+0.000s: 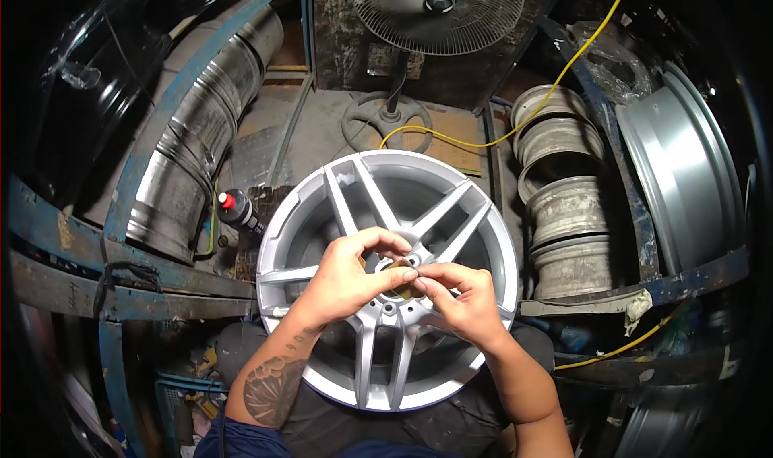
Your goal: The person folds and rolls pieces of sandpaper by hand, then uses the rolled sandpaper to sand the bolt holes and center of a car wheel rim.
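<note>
Wheel (441, 210), left hand (345, 279) and right hand (467, 301) inward of rim (270, 244)

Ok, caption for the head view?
Both hands meet over the hub of a silver wheel, a fan beyond.

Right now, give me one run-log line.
Left hand: over hub | right hand: over hub, fingertips near left's | wheel: spoked face up | grip contents: unclear

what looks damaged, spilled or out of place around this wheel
A torn, whitish scrap hangs raggedly from the chipped blue metal rack on the right, so that looks untidy. No spill shows. The silver multi-spoke wheel has no obvious damage, though the left hand and right hand partly hide its centre.
</note>
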Motion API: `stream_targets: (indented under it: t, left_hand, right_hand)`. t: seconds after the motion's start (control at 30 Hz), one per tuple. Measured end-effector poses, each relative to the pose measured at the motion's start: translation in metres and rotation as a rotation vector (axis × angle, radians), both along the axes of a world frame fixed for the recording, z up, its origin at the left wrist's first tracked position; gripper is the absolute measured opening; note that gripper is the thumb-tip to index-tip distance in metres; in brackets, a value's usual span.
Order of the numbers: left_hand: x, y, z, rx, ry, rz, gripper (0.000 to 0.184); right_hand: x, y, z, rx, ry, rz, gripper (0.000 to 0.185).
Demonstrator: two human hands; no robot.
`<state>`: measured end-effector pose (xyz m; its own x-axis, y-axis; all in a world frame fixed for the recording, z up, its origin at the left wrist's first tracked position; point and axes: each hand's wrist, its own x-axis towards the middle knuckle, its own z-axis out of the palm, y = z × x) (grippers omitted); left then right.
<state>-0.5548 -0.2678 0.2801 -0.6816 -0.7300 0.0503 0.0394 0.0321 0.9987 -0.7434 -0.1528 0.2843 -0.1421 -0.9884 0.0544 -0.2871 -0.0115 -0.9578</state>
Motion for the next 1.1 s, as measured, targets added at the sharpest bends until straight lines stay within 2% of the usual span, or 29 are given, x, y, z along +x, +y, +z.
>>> stream_targets:
  t: [0.13,0.2,0.33,0.43,0.53,0.63,0.87,1.1]
  left_hand:
    - [0.0,0.003,0.006,0.079,0.002,0.013,0.023]
    - [-0.001,0.006,0.008,0.074,0.037,0.043,0.016]
    - [-0.003,0.01,0.003,0.037,0.025,0.111,0.013]
    - [-0.009,0.016,-0.001,-0.119,0.043,0.213,0.018]
    - [-0.018,0.027,0.003,-0.056,0.141,0.362,0.021]
    - [-0.015,0.026,-0.005,-0.291,0.097,0.32,0.026]
    - [-0.014,0.025,-0.004,-0.271,0.093,0.316,0.011]
    - [-0.009,0.02,-0.003,-0.203,-0.008,0.243,0.01]
  right_hand:
    - [-0.001,0.001,-0.005,0.058,-0.129,-0.02,0.019]
    - [0.004,0.003,-0.002,0.05,-0.095,-0.021,0.018]
    - [0.005,0.004,0.002,0.03,0.049,0.001,0.018]
    - [0.006,0.004,-0.005,-0.014,0.028,0.007,0.019]
    - [0.011,0.007,-0.006,-0.017,-0.011,-0.048,0.017]
    - [0.011,0.005,-0.008,-0.042,-0.092,-0.067,0.017]
    - [0.005,0.003,-0.002,0.011,-0.041,0.048,0.02]
    - [0.007,0.004,-0.012,0.09,-0.073,0.031,0.021]
